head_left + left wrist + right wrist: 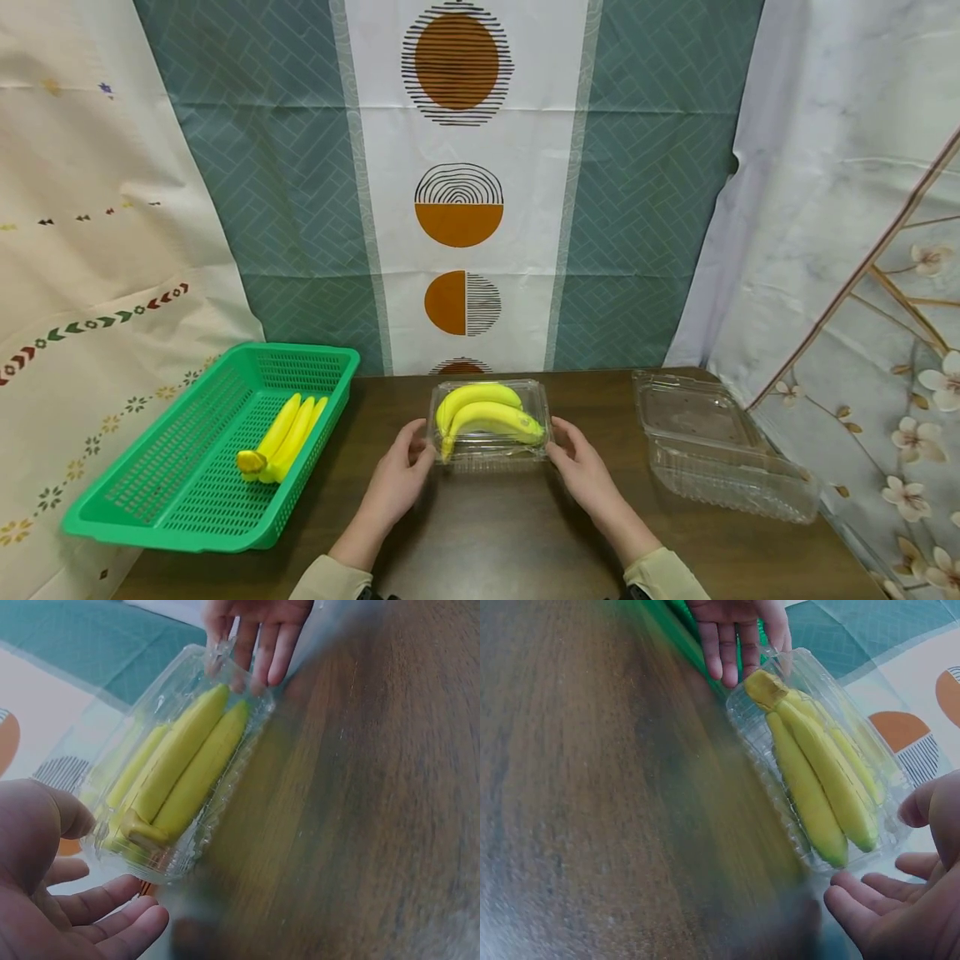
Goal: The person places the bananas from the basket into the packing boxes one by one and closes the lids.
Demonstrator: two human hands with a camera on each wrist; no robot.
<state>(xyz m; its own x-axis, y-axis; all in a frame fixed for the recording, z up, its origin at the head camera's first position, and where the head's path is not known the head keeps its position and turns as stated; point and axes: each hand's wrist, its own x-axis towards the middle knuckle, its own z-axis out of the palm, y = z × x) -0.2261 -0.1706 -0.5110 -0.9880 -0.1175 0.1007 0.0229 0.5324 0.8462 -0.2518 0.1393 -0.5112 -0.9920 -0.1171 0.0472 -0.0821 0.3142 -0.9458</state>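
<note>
A clear plastic clamshell box (491,459) with a bunch of yellow bananas (487,414) inside is in the middle of the head view, its see-through lid over the fruit. My left hand (402,467) holds its left end, thumb at the edge. At the opposite end, my right hand (579,465) holds the box the same way. Both wrist views show the thumb at the box edge and the other fingers spread beside its end. The bananas' brown stem end (765,690) points toward the left hand. Whether the box touches the table cannot be told.
To the left, a green plastic basket (176,540) holds another bunch of bananas (287,442). An open clear clamshell box (731,475) lies at the right on the dark wooden table (487,533). Patterned cloths (645,192) hang behind and at both sides.
</note>
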